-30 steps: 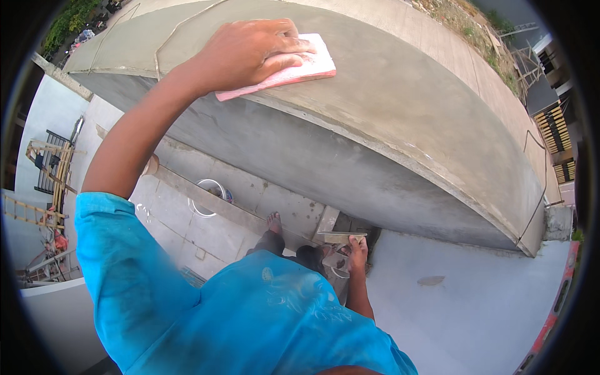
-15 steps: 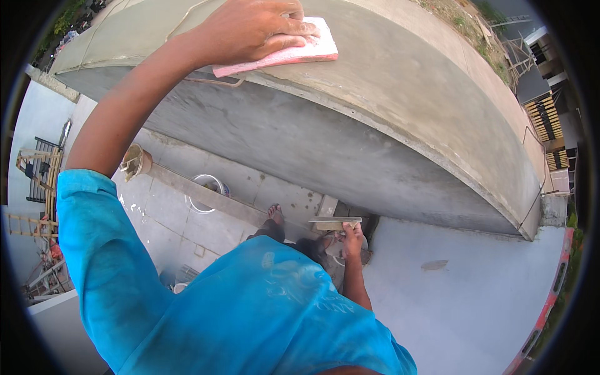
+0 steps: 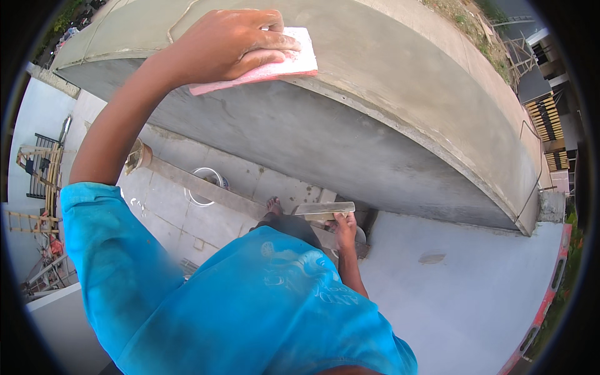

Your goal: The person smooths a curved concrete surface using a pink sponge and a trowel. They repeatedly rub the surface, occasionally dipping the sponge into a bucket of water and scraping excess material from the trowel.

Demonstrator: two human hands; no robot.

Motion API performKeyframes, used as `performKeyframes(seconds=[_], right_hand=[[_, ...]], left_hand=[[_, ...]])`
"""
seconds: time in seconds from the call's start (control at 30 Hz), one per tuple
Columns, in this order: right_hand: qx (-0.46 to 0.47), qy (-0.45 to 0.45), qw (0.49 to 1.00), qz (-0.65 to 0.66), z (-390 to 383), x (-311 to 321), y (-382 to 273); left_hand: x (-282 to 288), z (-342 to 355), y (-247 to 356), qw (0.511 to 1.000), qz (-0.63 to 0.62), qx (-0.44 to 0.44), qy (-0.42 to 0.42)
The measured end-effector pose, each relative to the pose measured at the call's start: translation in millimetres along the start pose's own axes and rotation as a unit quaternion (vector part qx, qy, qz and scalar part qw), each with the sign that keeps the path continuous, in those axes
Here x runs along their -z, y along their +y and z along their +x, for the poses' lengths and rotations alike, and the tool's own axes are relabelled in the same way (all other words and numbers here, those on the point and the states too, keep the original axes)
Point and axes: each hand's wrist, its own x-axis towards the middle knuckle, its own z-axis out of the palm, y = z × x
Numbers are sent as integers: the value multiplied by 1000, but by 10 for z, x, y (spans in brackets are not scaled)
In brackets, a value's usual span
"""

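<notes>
Grey concrete ledge [image 3: 400, 81] above a paved yard [image 3: 165, 194]

Smooth and broad, the ledge spans the far side of the scene from left to right, its outline bent by the wide lens; a darker vertical face [image 3: 325, 137] drops from its near edge. Thin wire [image 3: 178, 20] lies across its far left part, and a dark cable [image 3: 531, 147] bends over its right end. At left, a long plank [image 3: 240, 201] crosses the pale slabs, with a brownish bucket [image 3: 142, 155] at its far left end and a white-rimmed bucket [image 3: 220, 180] beside its middle. Far left stand a dark rack [image 3: 39, 165] and light poles; far right, slatted yellow panels [image 3: 545, 119] and a grassy strip [image 3: 462, 25]. Pale, plain ground [image 3: 450, 300] fills the near right, marked by one dark patch [image 3: 431, 258].

Obstructing the view, the left forearm covers part of the ledge, and the blue shirt [image 3: 250, 287] hides much of the near ground. The left hand [image 3: 240, 47] grips a pink-and-white block [image 3: 304, 53] over the ledge's near edge; contact beneath is hidden. The right hand [image 3: 345, 230], lower and nearer, is closed on a flat trowel [image 3: 325, 208], its pale blade well apart from the block.
</notes>
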Motion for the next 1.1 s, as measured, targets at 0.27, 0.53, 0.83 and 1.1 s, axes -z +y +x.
performKeyframes(seconds=[0.27,0.53,0.83,1.1], right_hand=[[220,-205,953,-35,190,-702,-1215],[180,-386,901,85,-51,-1579,-2148],[72,-409,882,221,25,-2016,-1889],[-7,-435,837,332,71,-2341,-1570]], left_hand=[[-391,-1166,1231,567,-628,319,427],[-1358,-1861,1809,271,-775,260,508],[-1599,-1926,1780,401,-651,392,512],[-1603,-1969,1613,465,-582,597,297]])
